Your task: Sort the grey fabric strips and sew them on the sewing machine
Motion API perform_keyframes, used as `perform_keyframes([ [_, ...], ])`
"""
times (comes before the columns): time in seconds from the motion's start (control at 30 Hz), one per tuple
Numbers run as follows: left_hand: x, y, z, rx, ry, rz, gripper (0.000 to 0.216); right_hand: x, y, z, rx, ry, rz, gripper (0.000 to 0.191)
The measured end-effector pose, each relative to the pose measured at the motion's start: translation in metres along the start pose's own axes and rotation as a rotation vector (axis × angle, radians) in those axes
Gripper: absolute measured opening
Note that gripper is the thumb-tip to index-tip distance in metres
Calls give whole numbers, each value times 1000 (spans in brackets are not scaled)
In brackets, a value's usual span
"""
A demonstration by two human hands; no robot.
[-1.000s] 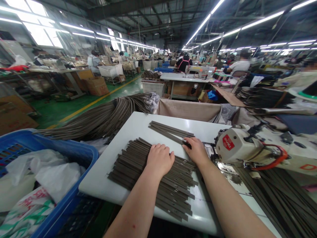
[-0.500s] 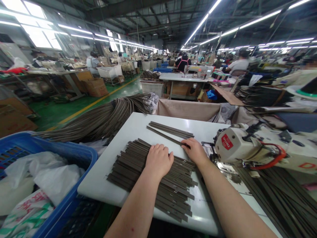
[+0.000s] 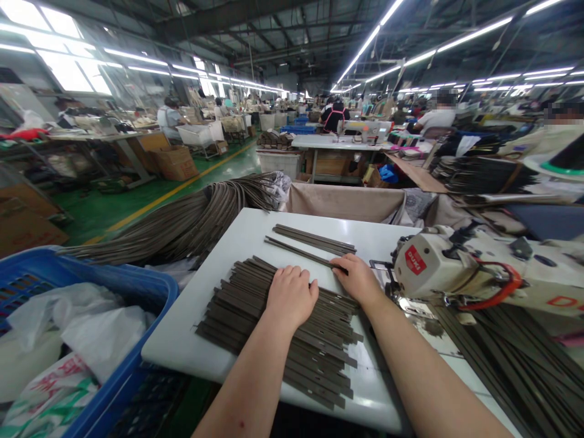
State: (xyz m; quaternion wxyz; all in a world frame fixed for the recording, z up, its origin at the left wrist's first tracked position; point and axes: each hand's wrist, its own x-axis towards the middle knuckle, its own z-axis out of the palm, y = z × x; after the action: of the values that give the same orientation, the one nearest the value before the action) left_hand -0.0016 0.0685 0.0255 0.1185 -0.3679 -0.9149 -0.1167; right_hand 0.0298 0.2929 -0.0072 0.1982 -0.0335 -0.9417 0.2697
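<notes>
The left hand (image 3: 291, 295) lies flat, palm down and fingers spread loose, on the pile of dark strips (image 3: 255, 316); its grip is open, pressing and not clasping. The right hand (image 3: 358, 278) rests at the far right edge of the same pile, and its fingertips pinch the near end of a single strip (image 3: 298, 252) that runs away up and to the left across the bare white counter (image 3: 237, 243); the grip is closed on that one strip.

The pile is a broad fan of flat brown-grey strips laid side by side, slanting from upper left to lower right, in the middle of the counter between the two forearms. Just beyond the single strip, a small bundle of strips (image 3: 314, 239) lies apart from the pile, on the same slant.

Right of the right hand stands a cream sewing machine head (image 3: 438, 271) with a red label (image 3: 415, 261); its white letters look like "DUKI", though small. More red lettering shows on the machine's far right body, too cut off to read. A red cable (image 3: 506, 289) loops at its side.

Left of the counter, a long sheaf of strips (image 3: 182, 222) sags over the edge. At the lower left a blue crate (image 3: 150, 292) holds plastic bags (image 3: 82, 328), one with red and green print that cannot be read.
</notes>
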Motion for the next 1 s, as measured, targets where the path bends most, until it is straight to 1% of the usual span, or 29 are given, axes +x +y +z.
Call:
perform_keyframes([
  [0.13,0,0,-2,-3,-26,-3,28,0,-2,-1,-14,-10,-23,34],
  [0.3,0,0,0,-5,-57,-19,39,-1,-2,-2,-1,-21,-73,30],
  [0.37,0,0,1,-14,-49,-36,46,-3,-3,-3,32,-54,-90,31],
  [0.43,-1,0,1,-19,-41,-45,50,-4,-5,-6,83,-119,-119,30],
  [0.5,0,0,0,-15,-49,-37,48,-5,-7,-8,139,-191,-167,25],
  [0.53,0,0,-1,-12,-56,-28,45,-4,-7,-9,153,-195,-186,23],
  [0.57,0,0,-1,-8,-62,-21,42,-3,-7,-9,149,-168,-194,22],
  [0.6,0,1,-2,-6,-66,-14,41,-2,-6,-9,124,-112,-186,23],
  [0.67,0,0,-2,-5,-68,-6,39,0,-1,-8,32,31,-131,24],
  [0.7,0,0,-2,-6,-66,-6,39,1,1,-7,-23,77,-96,27],
  [0.73,0,0,-2,-7,-64,-7,39,2,4,-5,-75,95,-64,31],
  [0.87,0,0,-2,-15,-67,-8,39,2,11,0,-220,50,-6,49],
  [0.93,0,0,-2,-15,-72,-9,38,2,11,2,-243,31,-1,50],
  [1.0,0,0,-3,-12,-73,-10,37,1,10,2,-247,16,3,46],
])
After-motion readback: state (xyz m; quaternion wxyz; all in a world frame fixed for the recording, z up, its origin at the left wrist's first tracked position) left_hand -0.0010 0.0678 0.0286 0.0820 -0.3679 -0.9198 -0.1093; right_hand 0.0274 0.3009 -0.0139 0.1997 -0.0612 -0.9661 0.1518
